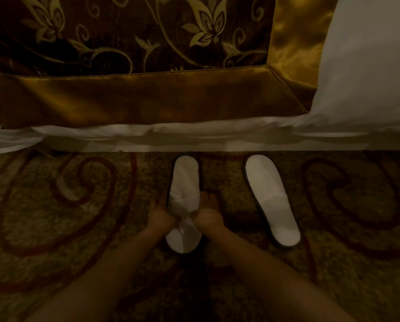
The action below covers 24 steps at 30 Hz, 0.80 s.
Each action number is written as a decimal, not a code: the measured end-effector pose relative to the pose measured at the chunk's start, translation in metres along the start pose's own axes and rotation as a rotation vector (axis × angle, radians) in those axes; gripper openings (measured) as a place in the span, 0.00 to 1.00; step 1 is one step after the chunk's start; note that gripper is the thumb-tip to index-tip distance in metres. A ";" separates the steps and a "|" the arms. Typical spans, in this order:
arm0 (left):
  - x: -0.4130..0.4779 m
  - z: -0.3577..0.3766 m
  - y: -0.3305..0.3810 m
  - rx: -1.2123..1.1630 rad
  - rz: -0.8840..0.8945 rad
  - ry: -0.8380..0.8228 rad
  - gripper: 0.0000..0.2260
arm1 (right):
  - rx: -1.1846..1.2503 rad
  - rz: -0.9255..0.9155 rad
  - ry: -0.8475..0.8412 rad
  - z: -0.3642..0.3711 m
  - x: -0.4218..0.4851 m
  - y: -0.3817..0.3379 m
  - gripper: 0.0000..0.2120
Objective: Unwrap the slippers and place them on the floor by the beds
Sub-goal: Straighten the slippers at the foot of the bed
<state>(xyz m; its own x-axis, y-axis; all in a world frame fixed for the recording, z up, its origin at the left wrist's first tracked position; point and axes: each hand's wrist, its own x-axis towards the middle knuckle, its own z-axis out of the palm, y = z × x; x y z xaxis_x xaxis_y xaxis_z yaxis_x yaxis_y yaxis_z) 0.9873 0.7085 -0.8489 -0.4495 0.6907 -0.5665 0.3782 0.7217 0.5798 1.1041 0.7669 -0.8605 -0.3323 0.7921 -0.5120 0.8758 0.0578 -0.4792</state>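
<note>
Two white slippers lie on the patterned carpet just in front of the bed's edge. The left slipper (185, 180) points its heel end toward the bed, and both hands hold its upper band near the middle. My left hand (160, 214) pinches the band's left side, my right hand (209, 216) its right side. The right slipper (271, 198) lies flat and untouched, slightly angled, a short way to the right. No wrapper shows anywhere.
The bed (147, 98) fills the top, with a dark floral runner edged in gold and a white sheet (194, 133) hanging at its base. A white pillow (368, 61) sits top right. Carpet (66, 217) with red swirls spreads left and right.
</note>
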 end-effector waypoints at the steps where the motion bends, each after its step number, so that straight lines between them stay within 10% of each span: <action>1: 0.001 0.003 -0.004 0.127 -0.011 0.010 0.39 | -0.040 -0.018 -0.011 0.003 0.000 0.003 0.31; 5: 0.001 0.013 -0.010 0.474 0.078 0.091 0.39 | -0.116 -0.095 -0.003 -0.005 0.004 0.011 0.31; 12: 0.005 0.015 -0.003 0.337 0.088 0.075 0.38 | -0.440 0.167 0.459 -0.089 0.018 0.090 0.41; 18: -0.002 0.018 0.022 0.354 0.287 0.243 0.27 | -0.297 0.413 0.106 -0.107 0.021 0.137 0.58; 24: 0.006 0.020 0.049 0.126 0.309 0.169 0.24 | -0.298 0.196 0.090 -0.108 0.016 0.128 0.53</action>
<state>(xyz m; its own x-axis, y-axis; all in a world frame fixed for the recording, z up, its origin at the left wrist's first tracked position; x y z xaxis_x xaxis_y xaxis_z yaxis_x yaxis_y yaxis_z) 1.0191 0.7493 -0.8357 -0.4218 0.8670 -0.2654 0.6091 0.4878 0.6254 1.2488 0.8528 -0.8537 -0.1279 0.8553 -0.5022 0.9877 0.0639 -0.1427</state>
